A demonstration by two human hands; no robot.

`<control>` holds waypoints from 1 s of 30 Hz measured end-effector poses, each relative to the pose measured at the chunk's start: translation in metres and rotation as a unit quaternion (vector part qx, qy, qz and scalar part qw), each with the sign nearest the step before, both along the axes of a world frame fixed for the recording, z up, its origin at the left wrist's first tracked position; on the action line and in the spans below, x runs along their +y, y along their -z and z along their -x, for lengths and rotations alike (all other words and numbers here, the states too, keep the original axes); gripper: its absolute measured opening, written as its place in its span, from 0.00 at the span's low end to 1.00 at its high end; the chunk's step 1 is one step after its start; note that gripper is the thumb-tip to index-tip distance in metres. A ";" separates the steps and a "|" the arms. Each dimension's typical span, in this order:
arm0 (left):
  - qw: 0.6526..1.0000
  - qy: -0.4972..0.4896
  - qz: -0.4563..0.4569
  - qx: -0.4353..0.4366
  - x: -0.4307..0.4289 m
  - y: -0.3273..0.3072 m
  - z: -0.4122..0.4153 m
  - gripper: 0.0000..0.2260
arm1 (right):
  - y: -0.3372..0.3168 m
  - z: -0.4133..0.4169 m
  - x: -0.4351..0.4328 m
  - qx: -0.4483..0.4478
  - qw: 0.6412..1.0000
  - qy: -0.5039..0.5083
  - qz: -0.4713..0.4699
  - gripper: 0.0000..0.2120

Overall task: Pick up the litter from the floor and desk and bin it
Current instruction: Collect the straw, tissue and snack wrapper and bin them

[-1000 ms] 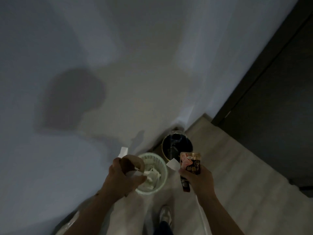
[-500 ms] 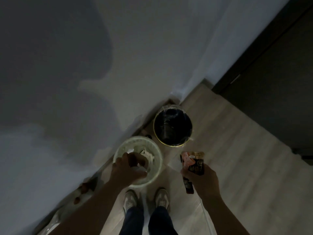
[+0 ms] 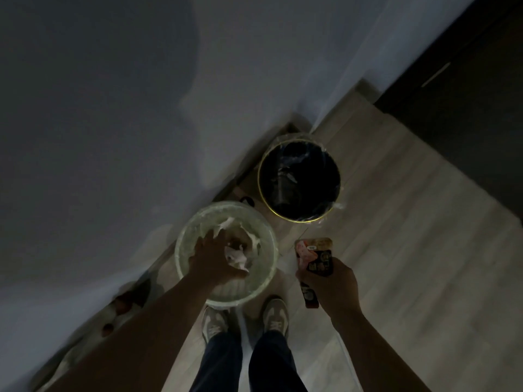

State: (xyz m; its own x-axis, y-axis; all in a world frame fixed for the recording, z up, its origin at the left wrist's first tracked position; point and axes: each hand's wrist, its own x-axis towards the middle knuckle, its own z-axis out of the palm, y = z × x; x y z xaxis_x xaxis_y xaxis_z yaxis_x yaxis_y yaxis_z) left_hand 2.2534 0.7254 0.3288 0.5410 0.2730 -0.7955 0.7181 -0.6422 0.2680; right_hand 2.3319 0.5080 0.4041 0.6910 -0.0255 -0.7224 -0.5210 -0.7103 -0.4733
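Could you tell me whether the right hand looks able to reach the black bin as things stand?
Probably yes: the right hand, gripping wrappers, is just short of the black bin, its mouth open, only floor between. The left hand is over the pale bin, aside.

Grey-white wall [image 3: 113, 108] fills upper left, big soft shadow [image 3: 85, 66] across it. Pale plank floor [image 3: 396, 250] runs lower right. Dark door [image 3: 467, 123] at the right edge, top corner. Two pale sneakers, left shoe [image 3: 213, 323] and right shoe [image 3: 276, 315], side by side, dark trouser legs [image 3: 220, 363] above them. Blurred small clutter [image 3: 121, 306] at the wall foot, lower left, too dim to identify.
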 end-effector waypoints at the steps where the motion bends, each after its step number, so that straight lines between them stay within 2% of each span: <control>1: 1.000 0.003 -0.005 0.006 0.002 0.005 0.001 0.53 | 0.005 0.001 0.003 0.000 1.000 -0.006 0.005 0.10; 6: 1.000 0.016 -0.007 0.015 0.011 0.004 0.018 0.33 | 0.026 0.009 0.024 0.024 0.999 -0.045 0.015 0.09; 8: 1.000 0.021 -0.011 0.016 0.017 -0.001 0.028 0.29 | 0.033 0.014 0.038 0.049 0.997 -0.056 0.016 0.10; 12: 0.999 0.029 -0.032 0.024 0.035 -0.012 0.045 0.24 | 0.041 0.023 0.078 0.067 0.994 -0.084 0.023 0.19; 16: 0.999 0.029 -0.035 0.029 0.055 -0.020 0.057 0.21 | 0.045 0.021 0.116 0.109 0.981 -0.157 -0.019 0.25; 19: 0.999 0.031 -0.037 0.026 0.066 -0.026 0.065 0.20 | 0.049 0.019 0.133 0.094 0.960 -0.261 0.026 0.33; 22: 0.999 0.029 -0.029 0.025 0.074 -0.030 0.072 0.21 | 0.049 0.020 0.136 0.088 0.925 -0.361 0.081 0.29; 25: 0.998 0.042 -0.031 0.022 0.078 -0.039 0.078 0.21 | 0.041 0.023 0.135 0.043 0.898 -0.425 0.107 0.24; 30: 0.995 0.087 -0.047 0.009 0.077 -0.078 0.082 0.21 | -0.002 0.028 0.129 0.000 0.864 -0.487 0.130 0.21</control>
